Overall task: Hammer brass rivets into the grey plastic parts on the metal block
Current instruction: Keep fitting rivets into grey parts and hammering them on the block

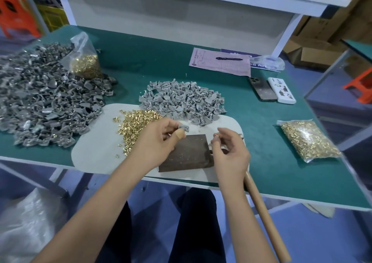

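Our left hand [159,137] pinches one small grey plastic part [184,128] at the dark rectangular metal block's [186,154] eleven o'clock; our right hand [229,152] pinches one thin brass rivet [215,135] at two o'clock.

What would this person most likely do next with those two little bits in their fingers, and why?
Probably bring the two hands together and slip the brass rivet into the grey plastic part. The left hand pinches the part above the metal block, the right hand pinches a single rivet beside it, and the two are apart. The hammer lies unheld, so striking likely comes afterwards.
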